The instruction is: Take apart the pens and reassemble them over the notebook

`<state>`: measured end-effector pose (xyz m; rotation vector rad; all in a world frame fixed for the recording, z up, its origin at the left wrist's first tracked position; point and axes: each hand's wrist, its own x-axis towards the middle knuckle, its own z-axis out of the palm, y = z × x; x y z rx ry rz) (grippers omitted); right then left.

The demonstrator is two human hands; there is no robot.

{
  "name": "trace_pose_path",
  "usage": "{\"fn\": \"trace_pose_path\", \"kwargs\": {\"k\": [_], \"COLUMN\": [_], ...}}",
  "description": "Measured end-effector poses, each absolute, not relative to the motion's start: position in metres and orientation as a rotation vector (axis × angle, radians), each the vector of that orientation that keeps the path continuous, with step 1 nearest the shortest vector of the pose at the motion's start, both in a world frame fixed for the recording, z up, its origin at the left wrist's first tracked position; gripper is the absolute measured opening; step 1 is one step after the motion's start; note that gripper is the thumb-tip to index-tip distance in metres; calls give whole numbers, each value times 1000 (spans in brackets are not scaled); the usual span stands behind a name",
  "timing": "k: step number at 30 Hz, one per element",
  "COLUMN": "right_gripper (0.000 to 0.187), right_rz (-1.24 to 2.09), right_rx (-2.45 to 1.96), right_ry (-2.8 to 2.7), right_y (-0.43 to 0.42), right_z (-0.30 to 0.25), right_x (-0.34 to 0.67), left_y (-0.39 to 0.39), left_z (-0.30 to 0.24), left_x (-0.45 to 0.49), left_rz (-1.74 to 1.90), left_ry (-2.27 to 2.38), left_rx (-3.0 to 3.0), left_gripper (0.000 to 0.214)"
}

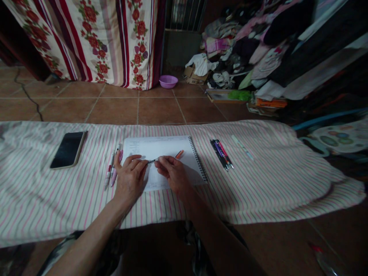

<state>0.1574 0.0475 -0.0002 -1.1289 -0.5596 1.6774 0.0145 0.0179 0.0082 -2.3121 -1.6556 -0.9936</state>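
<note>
Over an open spiral notebook [172,143], my two hands meet at a thin dark pen refill [151,161]. My left hand [130,174] pinches its left end, with the other fingers bent over the page. At its right end, the fingertips of my right hand [172,172] are closed around it and hide part of it. An orange pen part [179,154] shows just beyond my right hand; its lower end is hidden, so I cannot tell whether it is touched. Several pens [114,174], pink and white, lie beside my left hand.
A phone [68,150] lies at left on the striped cloth [258,191]. Right of the notebook are several dark, purple and red pens [221,154] and a pale green pen [243,147]. Beyond are a purple basin [168,81], a floral curtain [100,42] and piled clothes [244,50].
</note>
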Motion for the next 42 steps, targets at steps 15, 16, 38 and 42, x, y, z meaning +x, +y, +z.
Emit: {"fn": "trace_pose_path", "kwargs": {"k": [15, 16, 38, 42], "right_gripper": [25, 25, 24, 25], "right_rz": [1642, 1643, 1560, 1595], "right_rx": [-1126, -1126, -1153, -1143], "right_ry": [-617, -628, -777, -781], "right_y": [48, 48, 44, 44], "right_z": [-3, -2, 3, 4], "right_x": [158, 159, 158, 158], "left_y": [19, 19, 18, 18], "left_z": [3, 3, 5, 5], "left_x": [12, 12, 12, 12], "left_rz": [-982, -981, -1010, -998], "left_ry": [-1665, -1666, -1668, -1670], "left_rx": [-2330, -2326, -2344, -2346], "left_gripper": [18, 18, 19, 18]}}
